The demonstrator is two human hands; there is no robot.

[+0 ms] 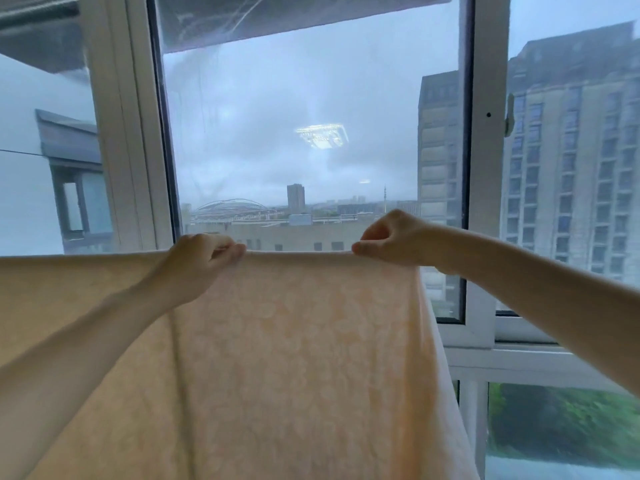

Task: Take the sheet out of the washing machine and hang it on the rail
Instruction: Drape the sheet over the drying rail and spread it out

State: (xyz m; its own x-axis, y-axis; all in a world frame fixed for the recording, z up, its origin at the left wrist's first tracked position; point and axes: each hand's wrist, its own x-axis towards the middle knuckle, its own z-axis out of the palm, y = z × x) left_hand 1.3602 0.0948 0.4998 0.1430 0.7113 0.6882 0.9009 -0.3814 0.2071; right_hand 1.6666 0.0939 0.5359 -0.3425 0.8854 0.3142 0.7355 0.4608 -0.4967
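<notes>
A pale peach sheet [294, 358] with a faint floral pattern hangs in front of me, filling the lower half of the view. Its top fold runs level from the left edge to about the middle right. My left hand [204, 258] pinches that top fold at the centre left. My right hand [391, 240] pinches the same fold further right, near the sheet's right side. The stretch of fold between my hands is taut and straight. The rail itself is hidden under the cloth. No washing machine is in view.
A large window with white frames [485, 188] stands just behind the sheet, with tall buildings and grey sky outside. A dark awning edge [277, 19] crosses the top. Lower window panes [554, 420] show greenery at the bottom right.
</notes>
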